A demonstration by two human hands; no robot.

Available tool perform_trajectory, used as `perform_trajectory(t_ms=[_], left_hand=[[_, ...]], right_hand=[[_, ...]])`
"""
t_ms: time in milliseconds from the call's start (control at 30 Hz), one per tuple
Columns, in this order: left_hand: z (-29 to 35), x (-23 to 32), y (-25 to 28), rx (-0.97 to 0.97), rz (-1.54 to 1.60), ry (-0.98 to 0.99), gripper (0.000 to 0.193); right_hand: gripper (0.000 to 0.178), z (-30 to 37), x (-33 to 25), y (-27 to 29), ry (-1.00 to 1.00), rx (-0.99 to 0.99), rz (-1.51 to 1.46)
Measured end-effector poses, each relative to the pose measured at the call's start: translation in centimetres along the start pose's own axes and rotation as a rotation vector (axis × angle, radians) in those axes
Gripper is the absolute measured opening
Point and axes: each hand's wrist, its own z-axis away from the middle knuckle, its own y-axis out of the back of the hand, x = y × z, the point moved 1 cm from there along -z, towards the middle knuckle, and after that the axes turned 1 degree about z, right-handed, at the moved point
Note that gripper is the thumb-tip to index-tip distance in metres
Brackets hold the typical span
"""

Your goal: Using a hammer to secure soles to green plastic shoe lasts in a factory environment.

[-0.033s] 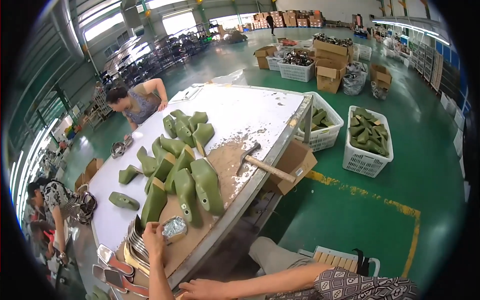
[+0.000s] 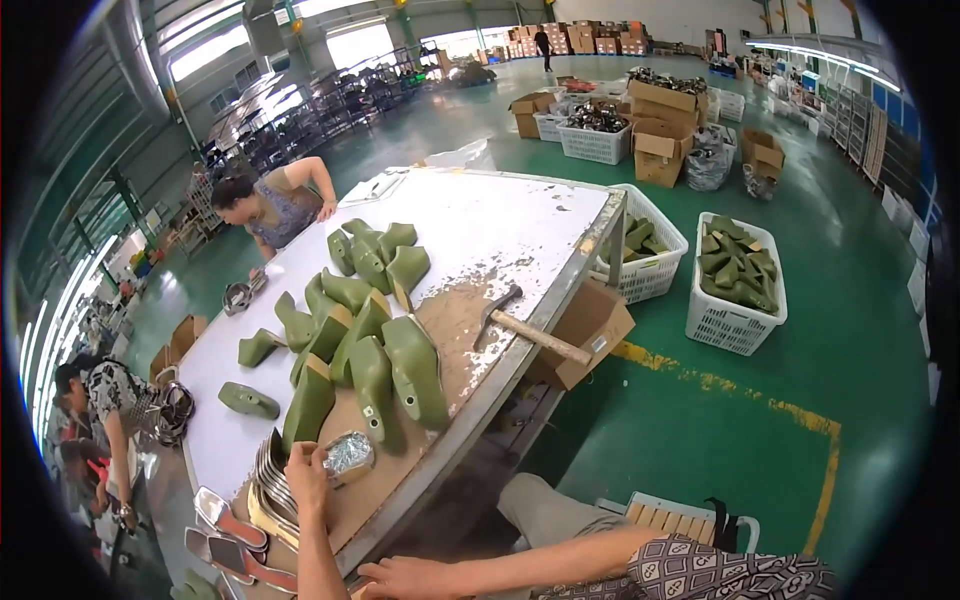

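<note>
You have a glossy green floor (image 2: 600, 450) running from the lower right up to the top of the frame, a worn yellow line (image 2: 826, 460) turning a corner at right. Your metal-edged table (image 2: 520, 225) fills the middle, its white surface flaking to brown. A slatted seat (image 2: 670, 518) stands at lower right. At upper left you see bright windows (image 2: 360, 45), a silvery duct (image 2: 135, 60) and dark racks (image 2: 335, 110); at top, stacked cartons (image 2: 585, 40) near a pale wall (image 2: 675, 12). Strip lights (image 2: 820, 57) glow at upper right, others along the left edge.
</note>
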Motion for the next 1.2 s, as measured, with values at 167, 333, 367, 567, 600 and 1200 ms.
perform_trajectory(t_ms=[167,333,367,567,600,1200], left_hand=[[2.8,3.3,3.2,-0.052,0.349,0.064,0.016],[14.2,6.6,8.0,0.023,0.145,-0.154,0.011],[16.5,6.7,8.6,0.061,-0.057,-0.327,0.012],[22.7,5.8,7.6,0.132,-0.053,-0.020,0.018],[23.2,5.6,7.3,0.158,0.021,0.041,0.017],[23.3,4.5,7.2,0.054,-0.207,-0.086,0.006]], right_hand=[[0.057,1.2,0.8,-1.1,0.075,0.238,-0.008],[0.026,6.4,3.8,12.4,-0.020,0.511,0.651],[0.025,6.9,4.6,15.5,-0.231,0.588,0.575],[0.047,15.0,19.7,26.4,-0.786,0.456,1.099],[0.048,15.6,20.9,26.5,-0.873,0.332,1.067],[0.044,12.8,1.8,16.3,-0.784,0.336,-0.214]])
